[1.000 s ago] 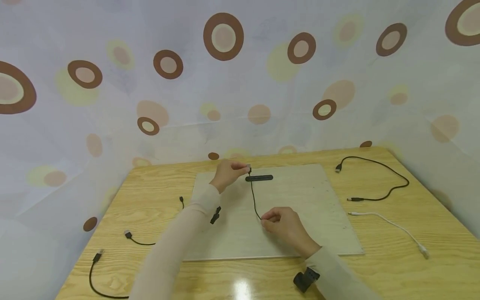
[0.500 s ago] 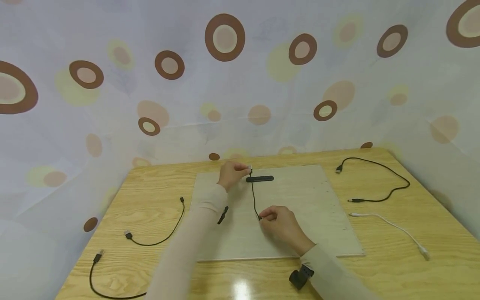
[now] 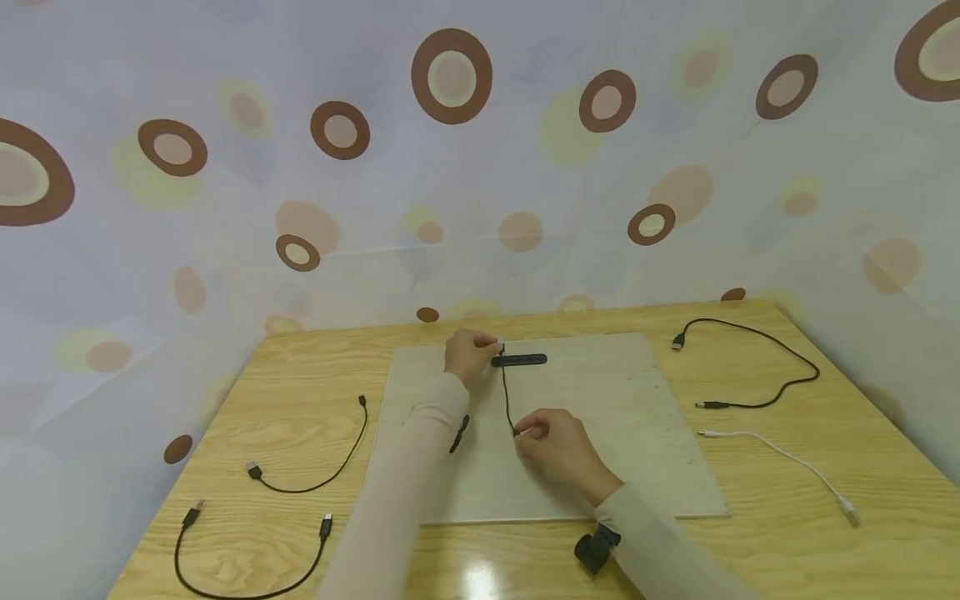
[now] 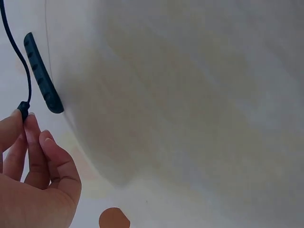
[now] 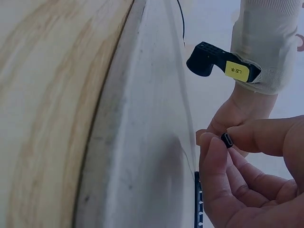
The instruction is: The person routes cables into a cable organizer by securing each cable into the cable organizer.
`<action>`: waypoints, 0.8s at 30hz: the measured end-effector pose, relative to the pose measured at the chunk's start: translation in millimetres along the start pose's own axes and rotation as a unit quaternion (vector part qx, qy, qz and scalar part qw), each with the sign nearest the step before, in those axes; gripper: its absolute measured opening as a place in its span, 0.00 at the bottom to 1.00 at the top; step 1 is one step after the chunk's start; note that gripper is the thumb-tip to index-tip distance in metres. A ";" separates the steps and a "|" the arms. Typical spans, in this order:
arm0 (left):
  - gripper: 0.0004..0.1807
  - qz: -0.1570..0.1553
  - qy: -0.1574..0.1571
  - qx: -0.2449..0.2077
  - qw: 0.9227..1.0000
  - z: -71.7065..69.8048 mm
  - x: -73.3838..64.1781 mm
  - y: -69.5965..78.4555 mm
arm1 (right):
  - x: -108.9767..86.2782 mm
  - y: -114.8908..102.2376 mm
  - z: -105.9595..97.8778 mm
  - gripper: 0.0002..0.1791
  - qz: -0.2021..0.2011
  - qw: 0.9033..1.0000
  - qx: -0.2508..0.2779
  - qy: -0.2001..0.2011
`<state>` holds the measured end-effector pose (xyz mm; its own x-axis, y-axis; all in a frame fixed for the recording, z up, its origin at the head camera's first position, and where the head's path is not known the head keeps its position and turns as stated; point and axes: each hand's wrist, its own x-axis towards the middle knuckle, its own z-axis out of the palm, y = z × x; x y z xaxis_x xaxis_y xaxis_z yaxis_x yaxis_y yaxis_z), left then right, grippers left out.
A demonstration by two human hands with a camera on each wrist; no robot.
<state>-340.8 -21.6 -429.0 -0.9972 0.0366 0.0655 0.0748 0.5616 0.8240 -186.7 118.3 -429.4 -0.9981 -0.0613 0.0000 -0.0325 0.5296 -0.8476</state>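
Between my two hands runs a thin black USB cable (image 3: 506,396), stretched from far to near above a pale board. My left hand (image 3: 467,354) pinches its far connector (image 4: 23,110) between thumb and fingertips, beside the left end of a black notched cable organizer (image 3: 519,360). Nearer the middle of the board, my right hand (image 3: 561,450) pinches the small black plug (image 5: 227,140) at the cable's other end. In the right wrist view that plug's oval end faces the camera. The organizer (image 4: 43,73) lies just past the left fingertips in the left wrist view.
The pale board (image 3: 600,417) lies on a wooden table (image 3: 300,375). Two short black cables lie at left, one farther (image 3: 307,490) and one nearer (image 3: 232,596). At right rest a longer black cable (image 3: 757,333) and a white cable (image 3: 795,457). A patterned curtain (image 3: 480,183) stands behind.
My left arm has shifted right, uncovering more of the left-hand cables. The left hand has come slightly nearer, and the right hand has edged left. Both keep their grip on the cable.
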 end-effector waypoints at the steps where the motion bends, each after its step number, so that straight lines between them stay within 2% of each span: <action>1: 0.10 -0.001 0.004 0.001 1.000 0.7 0.5 -0.8 | 0.9 0.4 0.0 0.07 -0.002 1.000 0.000 0.000; 6: 0.09 -0.005 0.019 -0.005 1.000 1.2 1.0 -0.5 | 5.1 0.9 0.6 0.06 -0.011 1.000 0.002 0.002; 12: 0.08 -0.015 0.017 -0.019 1.000 3.5 2.0 0.4 | 7.4 0.3 2.9 0.08 -0.009 1.000 0.003 0.002; 16: 0.07 -0.022 0.020 -0.016 0.999 6.0 2.9 0.0 | 7.3 0.4 4.3 0.08 -0.004 1.000 0.003 0.001; 24: 0.06 -0.022 0.033 -0.011 0.999 11.1 5.5 -1.2 | 7.6 0.0 4.9 0.09 -0.019 1.000 -0.002 -0.001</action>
<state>-346.5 -12.9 -435.9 -0.9970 -0.0426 0.0642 0.0308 0.5434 0.8389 -194.0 113.7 -432.0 -0.9960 -0.0837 0.0318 -0.0716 0.5310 -0.8444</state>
